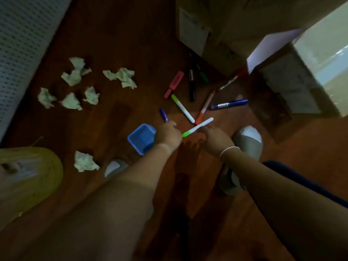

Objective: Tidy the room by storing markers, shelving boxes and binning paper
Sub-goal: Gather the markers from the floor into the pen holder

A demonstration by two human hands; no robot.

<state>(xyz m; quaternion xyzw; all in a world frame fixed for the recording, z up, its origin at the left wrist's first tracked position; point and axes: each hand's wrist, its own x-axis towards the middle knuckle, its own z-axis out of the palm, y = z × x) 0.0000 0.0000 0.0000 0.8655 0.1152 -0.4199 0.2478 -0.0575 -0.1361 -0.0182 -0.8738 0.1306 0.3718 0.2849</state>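
Observation:
Several markers lie scattered on the dark wooden floor. Among them are a pink highlighter, a black marker, a blue marker, an orange-capped marker, a yellow-green-tipped white marker and a small purple marker. My right hand pinches a white marker with a green cap near its middle. My left hand is closed against the right corner of a small blue container. Several crumpled papers lie to the left.
Cardboard boxes stand at the back right beside a white sheet. A yellow-green bin sits at the lower left near one more paper ball. A white perforated panel runs along the left. My shoes are below.

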